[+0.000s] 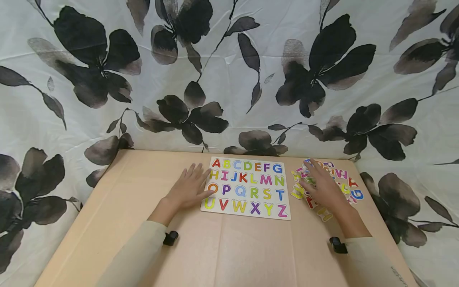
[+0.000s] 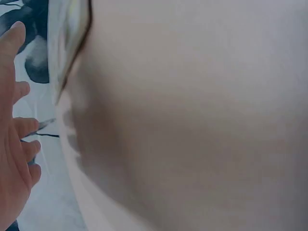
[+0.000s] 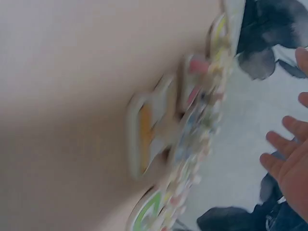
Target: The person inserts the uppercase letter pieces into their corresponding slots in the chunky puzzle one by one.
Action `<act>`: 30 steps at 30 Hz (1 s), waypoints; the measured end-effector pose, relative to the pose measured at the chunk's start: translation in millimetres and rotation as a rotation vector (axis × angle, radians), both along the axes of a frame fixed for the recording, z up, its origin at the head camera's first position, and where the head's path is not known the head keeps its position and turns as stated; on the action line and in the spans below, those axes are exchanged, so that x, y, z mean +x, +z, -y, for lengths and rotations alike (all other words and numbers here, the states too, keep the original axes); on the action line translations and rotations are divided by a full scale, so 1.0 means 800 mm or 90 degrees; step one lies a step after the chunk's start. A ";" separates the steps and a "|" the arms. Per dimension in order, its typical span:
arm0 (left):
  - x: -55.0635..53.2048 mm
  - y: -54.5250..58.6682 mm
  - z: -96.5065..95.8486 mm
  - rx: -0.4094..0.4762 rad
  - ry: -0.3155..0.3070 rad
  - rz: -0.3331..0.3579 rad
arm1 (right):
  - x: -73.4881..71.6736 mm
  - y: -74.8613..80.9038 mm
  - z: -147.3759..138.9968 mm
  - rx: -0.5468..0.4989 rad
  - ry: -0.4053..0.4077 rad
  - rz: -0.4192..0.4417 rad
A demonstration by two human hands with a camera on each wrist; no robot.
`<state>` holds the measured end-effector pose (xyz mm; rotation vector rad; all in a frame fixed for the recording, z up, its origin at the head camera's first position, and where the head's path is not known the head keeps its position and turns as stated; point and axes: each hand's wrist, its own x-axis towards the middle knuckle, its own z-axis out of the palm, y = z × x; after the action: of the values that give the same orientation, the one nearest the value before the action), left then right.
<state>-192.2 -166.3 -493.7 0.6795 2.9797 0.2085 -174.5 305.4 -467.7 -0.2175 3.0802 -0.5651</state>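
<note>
A white alphabet board (image 1: pixel 247 189) with colourful letters A to Z in rows lies flat on the table. My left hand (image 1: pixel 190 186) is at its left edge, fingers spread and straight, the thumb over the board near the O and U; in the left wrist view the hand (image 2: pixel 14 139) holds nothing. To the right of the board lies a heap of loose letter pieces (image 1: pixel 347 184), some overlapping. Over the heap is my right hand (image 1: pixel 324 187), fingers extended, hiding part of the pieces. The right wrist view shows the letter pieces (image 3: pixel 192 110) blurred, with the right hand (image 3: pixel 293 163) apart from them.
The light wooden-coloured table (image 1: pixel 172 255) reaches back to a white cloth (image 1: pixel 236 87) with dark flowers, which hangs behind and at the sides. A yellowish letter H piece (image 1: pixel 324 214) lies at the near edge of the heap. Each wrist wears a small black camera.
</note>
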 end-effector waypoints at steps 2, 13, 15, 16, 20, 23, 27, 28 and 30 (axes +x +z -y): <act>-0.002 -0.004 0.003 -0.003 -0.008 0.005 | -0.001 0.000 -0.012 -0.015 -0.004 0.011; -0.007 -0.014 0.018 0.017 -0.042 0.056 | -0.006 -0.003 -0.086 -0.094 -0.056 -0.011; -0.007 -0.016 0.019 0.020 -0.045 0.063 | -0.007 -0.003 -0.099 -0.088 -0.086 0.006; -0.007 -0.017 0.020 0.021 -0.046 0.067 | -0.007 -0.003 -0.105 -0.085 -0.099 0.013; -0.007 -0.020 0.021 0.029 -0.049 0.076 | -0.008 -0.004 -0.124 -0.067 -0.130 0.024; -0.007 -0.021 0.022 0.027 -0.049 0.084 | -0.008 -0.010 -0.136 -0.071 -0.142 0.019; -0.008 -0.020 0.024 0.030 -0.049 0.093 | -0.010 -0.020 -0.150 -0.074 -0.164 0.020; -0.008 -0.019 0.025 0.032 -0.049 0.094 | -0.010 -0.022 -0.152 -0.075 -0.169 0.025; -0.008 -0.018 0.027 0.037 -0.052 0.095 | -0.010 -0.027 -0.156 -0.073 -0.182 0.037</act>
<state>-198.9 -187.6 -508.0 0.7542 2.8083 0.3253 -182.3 430.0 -488.9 0.2408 3.0441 -0.7406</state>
